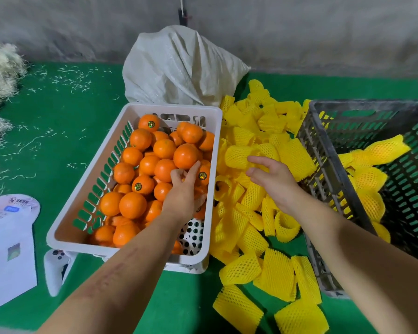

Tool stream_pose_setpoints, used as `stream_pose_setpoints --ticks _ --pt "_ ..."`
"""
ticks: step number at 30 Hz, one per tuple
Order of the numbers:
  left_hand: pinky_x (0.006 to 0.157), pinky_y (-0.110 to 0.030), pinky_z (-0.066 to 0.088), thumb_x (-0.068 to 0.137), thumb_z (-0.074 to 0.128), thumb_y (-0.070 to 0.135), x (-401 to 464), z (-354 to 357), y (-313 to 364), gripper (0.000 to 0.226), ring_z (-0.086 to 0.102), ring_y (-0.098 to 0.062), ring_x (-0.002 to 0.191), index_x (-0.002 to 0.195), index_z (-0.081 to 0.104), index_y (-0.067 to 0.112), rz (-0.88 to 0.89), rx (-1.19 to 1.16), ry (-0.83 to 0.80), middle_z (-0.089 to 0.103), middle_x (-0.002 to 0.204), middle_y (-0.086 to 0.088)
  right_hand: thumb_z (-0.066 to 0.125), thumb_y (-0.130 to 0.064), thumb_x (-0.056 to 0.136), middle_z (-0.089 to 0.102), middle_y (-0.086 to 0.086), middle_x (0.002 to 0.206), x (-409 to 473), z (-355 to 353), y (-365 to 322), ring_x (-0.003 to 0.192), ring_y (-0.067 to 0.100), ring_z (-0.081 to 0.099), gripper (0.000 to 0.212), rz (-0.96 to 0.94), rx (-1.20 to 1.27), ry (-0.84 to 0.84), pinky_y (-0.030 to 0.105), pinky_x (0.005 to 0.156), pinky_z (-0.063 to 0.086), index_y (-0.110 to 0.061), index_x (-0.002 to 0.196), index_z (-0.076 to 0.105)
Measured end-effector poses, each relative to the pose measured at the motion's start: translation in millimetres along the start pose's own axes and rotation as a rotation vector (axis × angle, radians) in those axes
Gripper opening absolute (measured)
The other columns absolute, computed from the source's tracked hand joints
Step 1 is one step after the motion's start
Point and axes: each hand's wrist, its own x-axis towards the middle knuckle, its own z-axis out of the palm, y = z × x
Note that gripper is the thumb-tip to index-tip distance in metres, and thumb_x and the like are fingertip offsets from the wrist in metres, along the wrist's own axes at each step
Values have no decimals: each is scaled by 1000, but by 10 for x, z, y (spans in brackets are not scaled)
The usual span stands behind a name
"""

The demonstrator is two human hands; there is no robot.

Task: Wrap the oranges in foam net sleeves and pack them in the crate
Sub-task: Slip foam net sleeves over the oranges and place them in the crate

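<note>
Oranges (155, 169) uncounted; crates (348, 189) two

White sack (179, 68), perhaps straw (0, 75)

Print on white card (9, 213) too blurred to read

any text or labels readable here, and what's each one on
None can be read.
White printed card at left: a round logo, a blue tag and lines of print, all too blurred.
Round stickers on oranges in the white basket, e.g.: too small.
Grey crate, yellow foam net sleeves and white woven sack: no text visible.
</note>
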Motion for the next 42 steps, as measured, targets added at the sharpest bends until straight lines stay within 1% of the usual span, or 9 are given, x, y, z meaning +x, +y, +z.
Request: stream_pose_setpoints --ticks 6,11,14,16,21,25,28,34,42 --pt "48 -14 45 92 81 25 1 -18 43 63 54 -9 76 137 36 27 -27 -120 49 37 138 -3 64 -10 97 62 37 120 -42 154 -109 108 47 63 24 -33 -7 -78 58 105 47 -31 103 74" --pt "70 -29 60 94 79 36 -40 -141 79 80 58 -21 99 158 33 25 18 -106 41 35 138 -5 52 -13 103 62 24 126 -232 159 -110 73 25 66 25 -145 -40 15 34 56 48 -32 119 52" --pt "82 -25 54 92 80 40 -71 -302 103 73 55 -20 108 154 45 23 -31 -189 79 37 135 -3 44 -13 105 55 1 82 -425 116 -36 88 54 58 34 -186 19 80 64 80 48 -36 129 41" --pt "87 -19 51 91 80 40 -118 -421 154 70 54 -16 111 151 47 26 -89 -289 125 38 136 1 42 -12 106 39 -6 62 -542 61 10 61 40 47 49 -194 33 91 67 91 43 -37 147 32" --pt "85 -25 59 94 80 28 -351 -528 608 54 69 -11 110 140 50 29 -70 -822 146 65 126 9 49 -13 106 45 -15 57 -690 0 28 45 4 38 54 -184 78 99 21 48 39 -26 156 35" --pt "75 -29 60 86 81 28 -516 -368 1076 54 73 -18 86 135 59 26 -93 -1189 4 70 118 0 65 -8 97 74 -12 93 -817 35 -81 78 -6 68 22 -182 192 194 10 69 51 -26 109 68" --pt "78 -35 61 85 78 26 -586 -235 1192 60 73 -24 88 141 59 21 -108 -1233 -110 54 149 -14 69 -15 94 70 -10 79 -876 -22 -34 69 6 60 7 -115 191 297 22 65 50 -21 93 72" --pt "75 -34 58 76 80 38 -633 -297 1095 65 66 -23 77 138 65 25 -149 -1362 -344 65 123 -21 69 -37 92 57 4 100 -902 -169 -21 93 26 56 21 -21 -131 412 44 82 52 -20 103 67" --pt "59 -26 58 54 100 54 -658 -345 1118 105 65 -18 62 137 56 7 -158 -1451 -565 67 84 -16 63 -1 94 56 -5 93 -973 49 -29 85 14 56 25 -116 -170 177 20 69 45 -13 115 59"
